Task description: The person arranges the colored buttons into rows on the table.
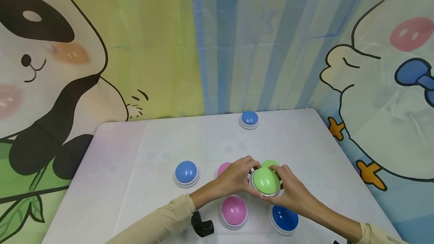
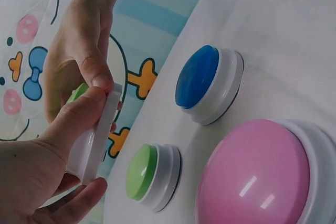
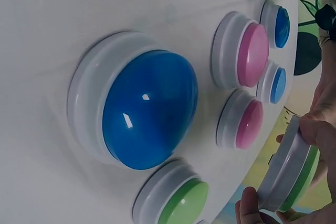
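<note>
Both hands grip one green push button [image 1: 266, 180] with a white round base, held up above the table. My left hand [image 1: 239, 176] pinches its left side and my right hand [image 1: 292, 188] its right side. In the left wrist view the thumbs nearly meet on the white base [image 2: 100, 135], which is turned on edge. Just behind it in the head view, partly hidden, is a second green button [image 1: 270, 163]. A pink button [image 1: 234, 210] sits on the table near the left wrist. Below the right hand, a dark blue button [image 1: 285, 218] is partly covered.
On the white table [image 1: 190, 138] stand a blue button [image 1: 186, 172] at left and another blue button [image 1: 249, 118] by the far edge. A smaller-looking pink button [image 1: 223, 168] is partly behind the left hand. The right wrist view shows a further blue button [image 3: 282, 27]. Cartoon curtains [image 1: 162, 48] surround the table.
</note>
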Available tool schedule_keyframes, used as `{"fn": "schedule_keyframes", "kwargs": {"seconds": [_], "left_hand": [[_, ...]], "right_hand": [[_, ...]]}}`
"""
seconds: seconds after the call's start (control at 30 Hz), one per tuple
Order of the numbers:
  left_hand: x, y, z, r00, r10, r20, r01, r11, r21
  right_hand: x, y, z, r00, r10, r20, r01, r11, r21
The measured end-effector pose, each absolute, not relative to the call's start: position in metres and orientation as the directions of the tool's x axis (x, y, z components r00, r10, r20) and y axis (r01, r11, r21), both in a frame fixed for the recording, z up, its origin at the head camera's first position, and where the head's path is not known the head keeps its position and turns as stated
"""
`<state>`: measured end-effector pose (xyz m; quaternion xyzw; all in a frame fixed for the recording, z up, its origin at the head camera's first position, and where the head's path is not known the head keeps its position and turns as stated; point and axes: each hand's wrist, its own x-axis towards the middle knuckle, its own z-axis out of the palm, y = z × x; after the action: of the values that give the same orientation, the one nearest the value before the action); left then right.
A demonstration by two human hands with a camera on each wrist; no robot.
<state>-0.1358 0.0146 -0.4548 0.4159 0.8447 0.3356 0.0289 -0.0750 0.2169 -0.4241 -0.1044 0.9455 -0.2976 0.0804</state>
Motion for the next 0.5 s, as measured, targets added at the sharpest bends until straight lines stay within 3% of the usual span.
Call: {"fn": "schedule_keyframes", "kwargs": {"seconds": [0.5], "left_hand": [[-0.123, 0.061, -0.456, -0.636, 0.738, 0.226, 0.732, 0.483, 0.480]], "right_hand": [[-0.057, 0.251, -0.426, -0.970, -0.202, -0.132, -0.101, 0.837, -0.537]]}}
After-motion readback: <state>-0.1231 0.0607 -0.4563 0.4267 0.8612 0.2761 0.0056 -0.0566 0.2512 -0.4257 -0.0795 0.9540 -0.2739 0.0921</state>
